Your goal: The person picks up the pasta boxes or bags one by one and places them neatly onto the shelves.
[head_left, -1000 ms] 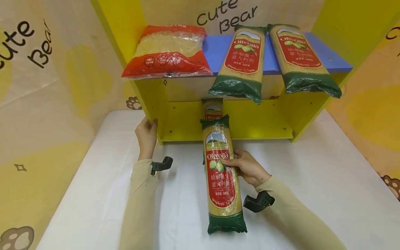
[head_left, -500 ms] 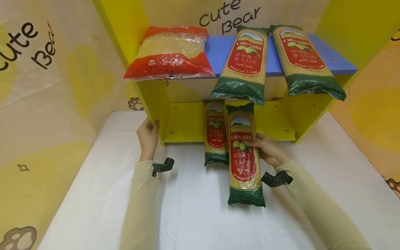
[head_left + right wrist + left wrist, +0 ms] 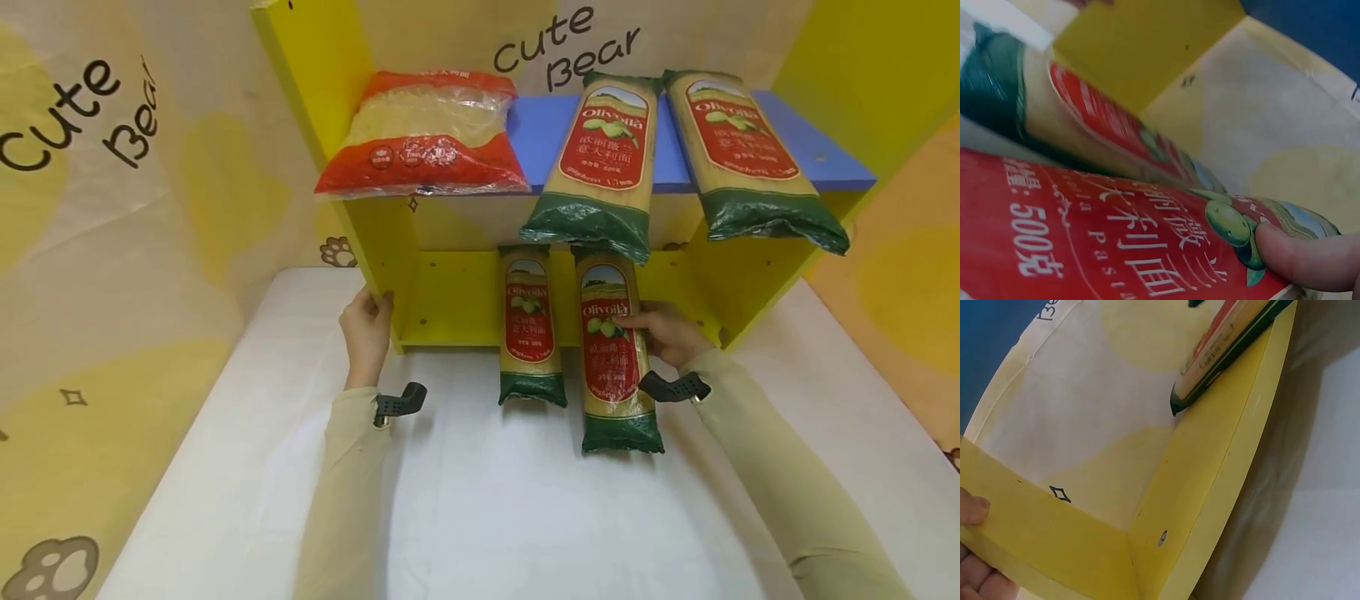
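Note:
My right hand (image 3: 673, 335) grips a spaghetti pack (image 3: 611, 358) by its right side, thumb on the red label. In the right wrist view the thumb (image 3: 1304, 256) presses beside the printed olives. The pack's far end reaches into the lower level of the yellow shelf, its green near end sticking out over the table. To its left lies another spaghetti pack (image 3: 529, 321) on the lower board, a narrow gap between them. My left hand (image 3: 366, 329) holds the shelf's left side panel (image 3: 1054, 531), thumb inside and fingers outside.
On the blue upper shelf (image 3: 536, 133) lie a red pasta bag (image 3: 431, 137) at left and two spaghetti packs, one mid-right (image 3: 603, 167) and one at far right (image 3: 750, 158), both overhanging the front edge. A white tablecloth (image 3: 487, 517) spreads before the shelf.
My right hand has carried the held spaghetti pack rightward and forward, from in front of the other pack into the lower level beside it. The left hand stays on the panel.

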A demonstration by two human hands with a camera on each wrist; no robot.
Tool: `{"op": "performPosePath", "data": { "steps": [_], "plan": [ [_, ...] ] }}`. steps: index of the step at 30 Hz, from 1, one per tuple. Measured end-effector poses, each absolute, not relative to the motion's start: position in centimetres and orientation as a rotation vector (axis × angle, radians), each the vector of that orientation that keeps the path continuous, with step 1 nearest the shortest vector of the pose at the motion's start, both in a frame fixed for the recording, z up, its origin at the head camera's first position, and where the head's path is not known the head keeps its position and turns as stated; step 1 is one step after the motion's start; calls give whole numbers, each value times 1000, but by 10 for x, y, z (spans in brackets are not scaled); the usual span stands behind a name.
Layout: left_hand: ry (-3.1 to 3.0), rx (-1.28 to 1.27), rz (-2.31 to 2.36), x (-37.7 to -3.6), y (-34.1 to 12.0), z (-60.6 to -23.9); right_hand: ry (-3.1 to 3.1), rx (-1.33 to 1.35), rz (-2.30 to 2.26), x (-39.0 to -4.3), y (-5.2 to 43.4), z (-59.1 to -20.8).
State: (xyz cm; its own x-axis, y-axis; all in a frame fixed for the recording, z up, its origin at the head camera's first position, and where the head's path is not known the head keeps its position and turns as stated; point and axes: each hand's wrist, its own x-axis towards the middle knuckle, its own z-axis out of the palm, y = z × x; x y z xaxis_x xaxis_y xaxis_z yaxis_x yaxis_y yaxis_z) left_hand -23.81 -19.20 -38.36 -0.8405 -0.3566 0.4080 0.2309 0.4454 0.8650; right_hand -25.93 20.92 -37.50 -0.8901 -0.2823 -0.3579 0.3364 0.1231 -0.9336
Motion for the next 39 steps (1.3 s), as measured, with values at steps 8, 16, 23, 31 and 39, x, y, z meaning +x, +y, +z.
{"op": "performPosePath", "data": {
  "steps": [8,16,23,31,39],
  "plan": [
    [-2131,88,-1396,-238,-191,-383,1961,153,-1873,-289,208,-378],
    [-2133,83,-1388,-238,-191,-381,2078,138,-1770,-301,205,-374],
    [-2126,78,-1413,-239,-189,-382,2369,146,-1666,-303,200,-377],
    [-2127,80,-1422,-242,-188,-385,2704,142,-1377,-290,200,-374],
    [-2125,94,-1382,-243,-191,-387,2764,42,-1179,-290,203,-374]
  ]
}}
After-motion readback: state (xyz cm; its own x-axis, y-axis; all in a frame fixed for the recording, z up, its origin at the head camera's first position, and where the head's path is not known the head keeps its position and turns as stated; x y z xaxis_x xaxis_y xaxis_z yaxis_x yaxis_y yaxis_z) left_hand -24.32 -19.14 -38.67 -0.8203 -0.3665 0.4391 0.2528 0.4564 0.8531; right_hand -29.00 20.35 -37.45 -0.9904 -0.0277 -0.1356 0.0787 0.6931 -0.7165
